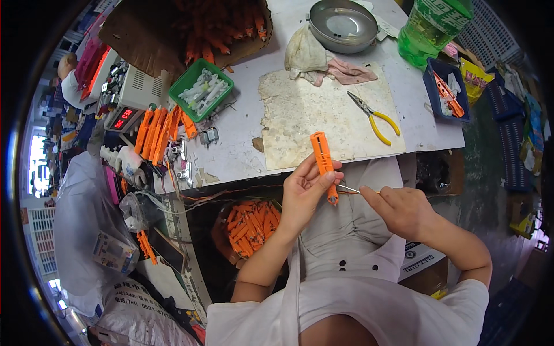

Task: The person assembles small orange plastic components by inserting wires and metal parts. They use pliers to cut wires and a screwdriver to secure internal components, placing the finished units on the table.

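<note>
My left hand (304,190) is closed round a long, narrow orange plastic housing (321,150) with a dark slot along its face. It holds the housing tilted, above my lap and just off the table's front edge. My right hand (399,211) pinches a thin metal tool (350,189), whose exact kind is too small to tell. The tool's tip points left, at the lower end of the housing beside my left fingers; whether it touches is hard to make out.
Yellow-handled pliers (388,119) lie on a worn board (323,124), near cloths (306,52) and a metal bowl (346,42). Left are a green tray (216,106) of white parts, orange housings (151,135) and a power supply (136,86). Below sits a container of orange pieces (252,228).
</note>
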### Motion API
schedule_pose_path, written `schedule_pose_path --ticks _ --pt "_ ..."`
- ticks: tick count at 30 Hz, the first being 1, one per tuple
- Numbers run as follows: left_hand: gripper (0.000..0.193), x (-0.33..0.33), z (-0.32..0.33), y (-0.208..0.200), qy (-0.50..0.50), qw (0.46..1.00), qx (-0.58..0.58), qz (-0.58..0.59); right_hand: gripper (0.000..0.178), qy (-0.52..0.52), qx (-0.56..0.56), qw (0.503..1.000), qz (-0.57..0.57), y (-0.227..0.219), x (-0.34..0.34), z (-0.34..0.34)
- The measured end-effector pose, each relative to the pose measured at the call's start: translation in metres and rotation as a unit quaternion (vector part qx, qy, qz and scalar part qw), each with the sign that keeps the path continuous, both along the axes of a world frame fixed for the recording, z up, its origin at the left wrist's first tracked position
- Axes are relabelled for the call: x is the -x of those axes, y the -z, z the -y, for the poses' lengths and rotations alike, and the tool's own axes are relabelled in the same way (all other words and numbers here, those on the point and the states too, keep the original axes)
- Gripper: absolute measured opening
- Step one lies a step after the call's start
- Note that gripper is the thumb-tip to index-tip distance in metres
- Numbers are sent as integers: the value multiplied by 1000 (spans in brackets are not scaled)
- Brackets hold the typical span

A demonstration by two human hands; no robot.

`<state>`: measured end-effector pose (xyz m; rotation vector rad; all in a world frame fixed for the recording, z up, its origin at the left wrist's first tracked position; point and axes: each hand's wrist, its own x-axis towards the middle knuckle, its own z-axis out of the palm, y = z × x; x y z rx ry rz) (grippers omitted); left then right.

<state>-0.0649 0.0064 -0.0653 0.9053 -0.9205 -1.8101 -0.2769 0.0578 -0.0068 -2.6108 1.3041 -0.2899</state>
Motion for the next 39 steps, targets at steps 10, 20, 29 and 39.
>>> schedule_pose_path --ticks 10,20,29,39 --pt "49 2 2 -4 8 999 14 -30 22 160 -362 877 271 -6 5 15" --pt "55 3 -6 10 43 997 20 -63 24 148 -548 777 273 -10 18 35" --pt "47 10 -14 5 -33 999 13 -19 37 -31 -81 996 -21 -11 4 8" --pt "43 11 8 6 -118 985 14 -128 29 223 92 970 -8 13 33 74"
